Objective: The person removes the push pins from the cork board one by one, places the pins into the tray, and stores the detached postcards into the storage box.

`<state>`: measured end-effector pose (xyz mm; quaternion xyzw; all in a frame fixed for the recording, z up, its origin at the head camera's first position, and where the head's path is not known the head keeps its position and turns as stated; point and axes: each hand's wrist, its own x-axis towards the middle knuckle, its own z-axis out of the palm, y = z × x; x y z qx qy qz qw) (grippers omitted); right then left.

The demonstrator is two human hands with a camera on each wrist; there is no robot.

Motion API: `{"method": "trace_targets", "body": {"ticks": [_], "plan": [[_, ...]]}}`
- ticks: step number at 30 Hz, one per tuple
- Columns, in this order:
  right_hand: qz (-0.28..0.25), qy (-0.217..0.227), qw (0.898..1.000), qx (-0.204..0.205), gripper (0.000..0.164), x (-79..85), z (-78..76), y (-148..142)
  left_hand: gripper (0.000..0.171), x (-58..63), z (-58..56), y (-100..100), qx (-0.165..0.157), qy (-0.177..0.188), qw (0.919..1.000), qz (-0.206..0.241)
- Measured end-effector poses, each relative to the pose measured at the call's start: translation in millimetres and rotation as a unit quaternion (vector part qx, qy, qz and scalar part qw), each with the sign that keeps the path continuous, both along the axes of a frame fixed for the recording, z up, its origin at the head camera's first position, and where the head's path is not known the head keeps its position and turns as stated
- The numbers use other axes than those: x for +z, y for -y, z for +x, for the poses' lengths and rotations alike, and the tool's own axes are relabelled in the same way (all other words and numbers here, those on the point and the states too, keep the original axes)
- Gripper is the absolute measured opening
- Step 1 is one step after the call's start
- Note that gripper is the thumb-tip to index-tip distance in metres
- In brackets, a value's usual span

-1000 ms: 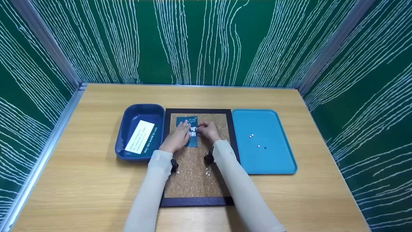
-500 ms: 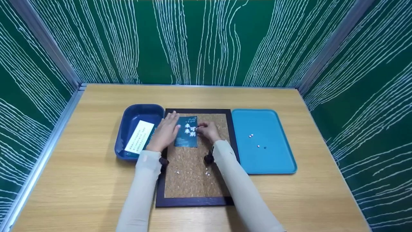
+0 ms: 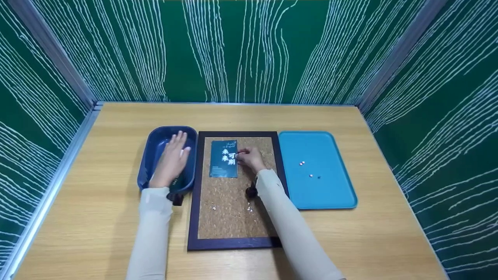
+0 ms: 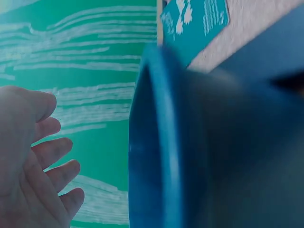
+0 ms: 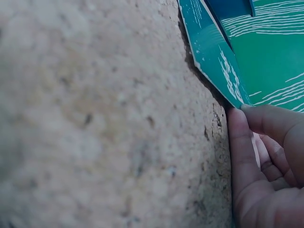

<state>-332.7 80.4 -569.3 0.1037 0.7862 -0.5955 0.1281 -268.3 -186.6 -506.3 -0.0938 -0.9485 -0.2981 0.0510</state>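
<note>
A dark teal card (image 3: 224,167) with white lettering lies on the upper part of a framed cork board (image 3: 225,227). Thumb and forefinger of my right hand (image 3: 251,158) pinch the card's right edge, which the right wrist view shows close up on the card (image 5: 209,52). Over the dark blue bin (image 3: 155,144) at the left is my left hand (image 3: 171,161), fingers extended and holding nothing. The left wrist view has the same hand (image 4: 31,166) beside the bin's blurred rim (image 4: 168,156). My left hand covers most of the bin's contents.
Right of the board lies a bright blue tray (image 3: 323,194) with several tiny pieces, among them a pale pair (image 3: 302,163). Small shiny bits (image 3: 249,209) sit on the lower cork. Green walls with white lines surround the wooden table (image 3: 85,217).
My left hand has lifted off the card and moved left over the bin, uncovering the card's lettering. My right hand keeps its pinch on the card's edge.
</note>
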Motion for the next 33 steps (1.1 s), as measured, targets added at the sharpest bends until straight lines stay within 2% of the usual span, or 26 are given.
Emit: {"method": "trace_targets", "body": {"ticks": [7,12,18,28,30,33], "plan": [[0.004,0.005,1.0,-0.004,0.021,0.6,-0.3,-0.7,0.054,-4.1,5.5,36.7,0.033,0.011,0.999,0.029],[0.006,0.007,1.0,-0.003,0.02,2.9,1.9,-0.7,0.058,-6.6,12.1,60.0,0.065,0.043,0.9959,0.047],[0.0,0.007,1.0,-0.003,0.021,3.7,3.4,-0.9,0.06,-12.8,19.5,82.0,0.094,0.081,0.9879,0.093],[-0.005,0.007,1.0,-0.005,0.022,2.3,4.0,-0.9,0.056,-35.6,24.4,97.4,0.126,0.119,0.9698,0.172],[-0.006,0.007,1.0,-0.006,0.022,2.0,3.7,-0.8,0.056,-39.2,24.1,97.3,0.139,0.123,0.9642,0.19],[-0.003,0.008,1.0,-0.007,0.022,1.9,3.3,-0.9,0.055,-42.9,23.1,96.2,0.163,0.132,0.9504,0.229]]}}
